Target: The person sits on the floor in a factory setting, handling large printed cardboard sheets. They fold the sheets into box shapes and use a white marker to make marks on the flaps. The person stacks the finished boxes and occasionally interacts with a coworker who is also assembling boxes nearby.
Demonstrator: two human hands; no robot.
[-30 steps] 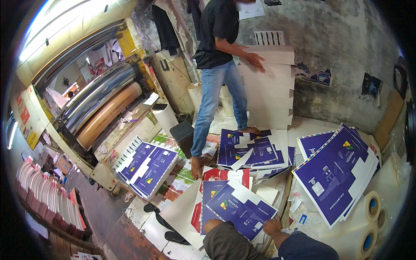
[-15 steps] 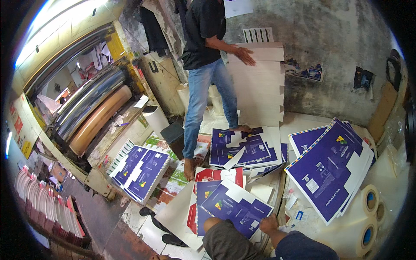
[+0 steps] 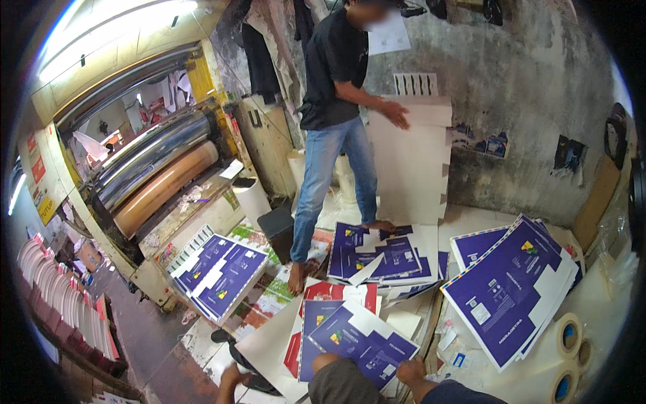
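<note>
Left hand (image 3: 231,377) risen near sandal (image 3: 262,384); right hand (image 3: 410,371) at purple sheet (image 3: 360,342); grips unclear; dark box (image 3: 276,227), contents hidden.

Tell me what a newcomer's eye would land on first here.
Probably the purple printed sheets, spread in piles across the left, middle and right of the floor area, one pile lying by the wearer's right hand at the lower edge. Next, the co-worker in a black top and blue jeans, standing at upper centre beside a tall pale stack. At left, the machine's large brown roller also stands out.
</note>
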